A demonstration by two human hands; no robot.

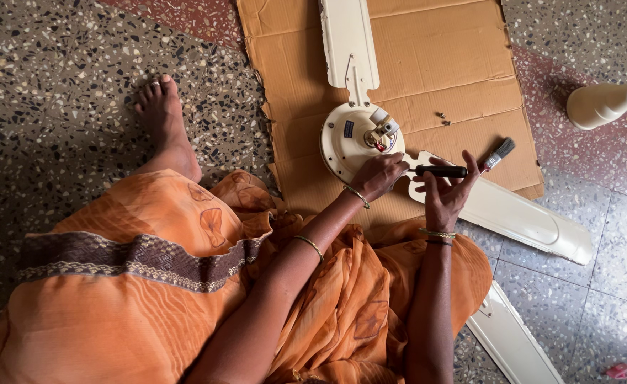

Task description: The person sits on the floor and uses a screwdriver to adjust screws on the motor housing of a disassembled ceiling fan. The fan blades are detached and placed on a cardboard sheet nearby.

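A cream ceiling fan motor hub [347,134] lies on a sheet of brown cardboard [434,64], with one blade [349,39] pointing away and another blade [519,213] running to the lower right. My left hand [379,176] rests on the near rim of the hub. My right hand [445,192] grips the black handle of a screwdriver [441,171] that lies level, its tip toward the blade's bracket beside the hub. A small paintbrush [498,151] lies just right of my right hand.
Loose screws [441,116] lie on the cardboard. A cream cone-shaped fan cover [601,104] lies on the terrazzo floor at the right. A third blade [512,341] rests by my knee. My bare foot [162,117] and orange garment fill the left.
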